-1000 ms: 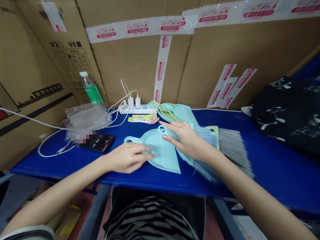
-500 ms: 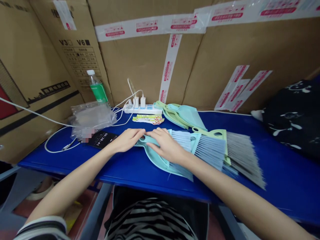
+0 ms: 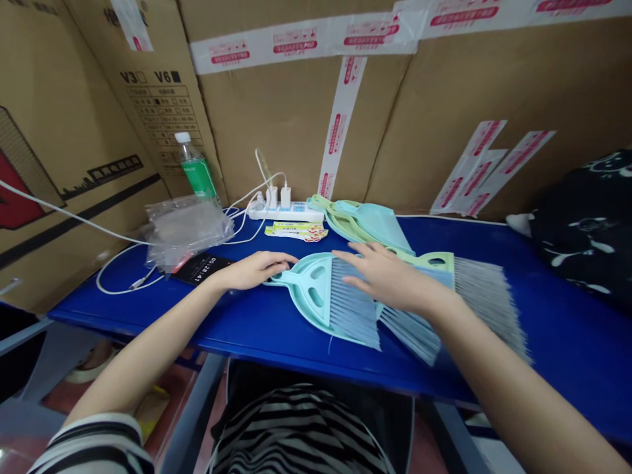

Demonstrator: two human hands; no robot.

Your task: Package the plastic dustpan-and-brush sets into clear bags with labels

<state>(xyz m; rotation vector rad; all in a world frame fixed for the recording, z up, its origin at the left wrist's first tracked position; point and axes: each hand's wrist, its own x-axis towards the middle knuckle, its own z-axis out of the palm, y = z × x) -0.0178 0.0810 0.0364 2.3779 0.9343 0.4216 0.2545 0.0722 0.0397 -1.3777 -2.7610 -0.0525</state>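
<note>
A light-blue dustpan (image 3: 302, 311) lies on the table with a light-blue hand brush (image 3: 353, 306) nested on it, bristles pointing right. My left hand (image 3: 257, 270) is closed at the handle end of this pair, thumb and fingers together; the fingers partly hide the grip. Over the upper bristles, my right hand (image 3: 382, 273) is open with fingers stretched out, holding nothing. A second blue brush (image 3: 412, 329) lies partly under my right hand and forearm. To its right is a green brush (image 3: 437, 262) with grey bristles.
Blue and green dustpans (image 3: 378, 227) lie stacked at the back. Beside them are a power strip (image 3: 284, 212) with cables and some small packets (image 3: 296, 230). At left are a phone (image 3: 202, 266), clear plastic bags (image 3: 187, 227) and a bottle (image 3: 197, 171). Cardboard (image 3: 276, 112) walls the table's back.
My right hand has moved right, off the upper part of the nested brush and over its bristles, uncovering the brush's two oval holes. My left hand stays at the handle end.
</note>
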